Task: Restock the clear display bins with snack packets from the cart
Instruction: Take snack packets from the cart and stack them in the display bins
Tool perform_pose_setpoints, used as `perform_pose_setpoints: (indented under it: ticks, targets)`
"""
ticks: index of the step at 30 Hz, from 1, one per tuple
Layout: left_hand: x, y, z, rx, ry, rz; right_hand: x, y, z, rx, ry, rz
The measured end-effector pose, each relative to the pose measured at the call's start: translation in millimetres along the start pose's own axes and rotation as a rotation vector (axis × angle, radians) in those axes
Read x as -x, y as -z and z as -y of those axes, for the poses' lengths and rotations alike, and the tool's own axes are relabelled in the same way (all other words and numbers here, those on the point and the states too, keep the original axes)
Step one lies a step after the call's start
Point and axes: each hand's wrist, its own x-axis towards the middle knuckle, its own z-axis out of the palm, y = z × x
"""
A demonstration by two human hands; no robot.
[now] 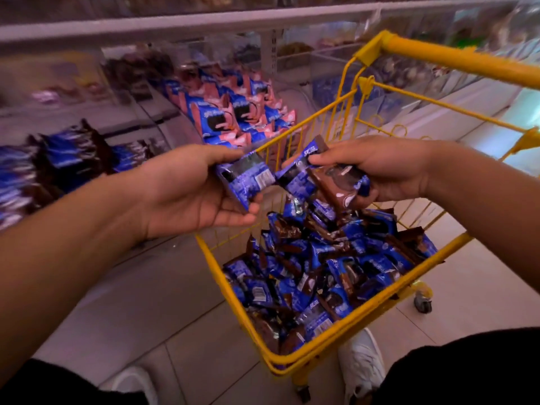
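A yellow wire cart (388,305) stands in front of me, holding several blue and brown snack packets (321,264). Above its left rim, my left hand (190,191) grips a blue packet (248,179). My right hand (382,171) holds a small bunch of blue and brown packets (324,182) just over the cart. The two hands almost meet. At the far left a clear display bin (55,162) holds matching blue and brown packets. Behind it, another bin (233,112) is filled with pink and blue packets.
Shelves with more clear bins run along the back and right, blurred. The cart's yellow handle (455,58) crosses the upper right. My white shoes (362,363) stand on the tiled floor beside the cart's near corner.
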Motion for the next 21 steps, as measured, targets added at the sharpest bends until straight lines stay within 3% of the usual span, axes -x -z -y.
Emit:
perform_pose_setpoints:
  ticks: [8,11,14,17,21]
  targets:
    - [32.7,25.8,1.6,0.178,-0.170,-0.038,-20.1,-39.3,25.7,-0.052,0.195,-0.036]
    - [33.9,32.3,6.2,0.023,-0.346,-0.144,-29.4,-48.2,33.6,-0.235,0.285,-0.079]
    - [32.7,35.1,11.7,-0.156,-0.471,-0.324,-31.3,-60.4,39.8,-0.258,0.340,0.010]
    - [30.9,32.9,10.2,-0.072,-0.438,-0.374,-30.5,-73.8,44.2,-0.168,0.376,0.120]
    - [33.7,35.1,3.4,0.220,-0.345,-0.208,-30.1,-76.9,42.3,-0.079,0.384,0.165]
